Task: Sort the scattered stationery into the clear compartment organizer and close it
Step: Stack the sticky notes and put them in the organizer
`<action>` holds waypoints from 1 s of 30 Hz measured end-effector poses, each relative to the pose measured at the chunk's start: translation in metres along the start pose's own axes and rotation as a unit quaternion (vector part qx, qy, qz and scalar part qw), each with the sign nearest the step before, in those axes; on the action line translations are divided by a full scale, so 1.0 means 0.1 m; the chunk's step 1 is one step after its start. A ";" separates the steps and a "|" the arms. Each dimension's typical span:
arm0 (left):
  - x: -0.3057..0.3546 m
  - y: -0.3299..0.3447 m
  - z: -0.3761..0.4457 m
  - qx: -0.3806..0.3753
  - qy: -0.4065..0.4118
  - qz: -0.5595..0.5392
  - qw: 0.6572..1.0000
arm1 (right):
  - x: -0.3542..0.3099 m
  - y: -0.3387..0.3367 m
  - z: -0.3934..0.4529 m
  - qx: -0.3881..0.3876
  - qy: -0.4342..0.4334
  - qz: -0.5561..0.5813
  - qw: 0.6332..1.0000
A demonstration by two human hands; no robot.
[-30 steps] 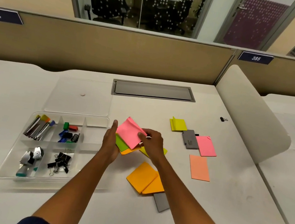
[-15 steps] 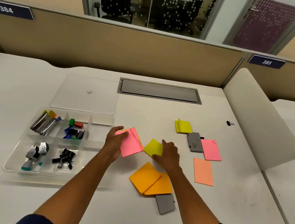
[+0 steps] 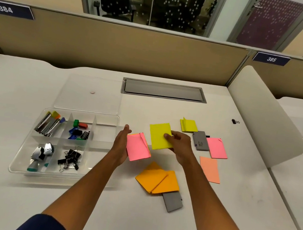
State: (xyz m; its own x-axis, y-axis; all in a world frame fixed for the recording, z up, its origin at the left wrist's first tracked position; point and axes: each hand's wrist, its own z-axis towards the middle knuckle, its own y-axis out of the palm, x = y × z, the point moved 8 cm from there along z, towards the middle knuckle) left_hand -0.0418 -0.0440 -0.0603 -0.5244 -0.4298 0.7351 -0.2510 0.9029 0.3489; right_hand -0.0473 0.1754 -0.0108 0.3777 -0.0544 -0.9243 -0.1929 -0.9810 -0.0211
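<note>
My left hand (image 3: 121, 145) holds a small stack of sticky pads with a pink pad (image 3: 138, 148) on top, just right of the clear organizer (image 3: 107, 117). My right hand (image 3: 179, 144) pinches a yellow-green pad (image 3: 158, 135) lifted above the desk, beside the pink stack. The organizer holds staplers, coloured clips, staple removers and black binder clips in its left and middle compartments. Its clear lid (image 3: 89, 94) lies flat behind it.
Loose on the desk lie two orange pads (image 3: 157, 181), a grey pad (image 3: 172, 202), a salmon pad (image 3: 210, 169), another pink pad (image 3: 217, 148), a grey box (image 3: 200, 141), a yellow pad (image 3: 189, 126) and a binder clip (image 3: 235, 121). A white divider (image 3: 263, 115) stands at the right.
My right hand has picked the yellow-green pad off the desk and lifted it toward the pink stack. My left hand turned the stack more upright and drew it slightly left.
</note>
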 end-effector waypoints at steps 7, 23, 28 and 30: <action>-0.05 0.17 -0.20 -0.071 -0.016 -0.012 0.997 | -0.06 0.47 -0.43 -0.043 -0.051 -0.125 0.990; -0.22 -0.23 -0.51 -0.061 0.051 0.140 0.987 | 0.73 -0.15 -0.92 0.099 0.099 -0.512 0.848; -0.21 -0.24 -0.61 -0.067 0.059 0.140 0.986 | 0.79 -0.08 -0.88 0.098 0.094 -0.514 0.847; -0.21 -0.24 -0.63 -0.070 0.058 0.137 0.986 | 0.75 -0.09 -0.86 0.107 0.084 -0.487 0.862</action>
State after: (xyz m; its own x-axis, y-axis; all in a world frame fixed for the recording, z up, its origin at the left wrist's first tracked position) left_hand 0.0265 -0.0570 -0.0477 -0.4575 -0.1741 0.8720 0.0063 0.9800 0.1989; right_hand 0.0604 0.1641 -0.0475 0.5781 0.7327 -0.3592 0.1342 -0.5196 -0.8438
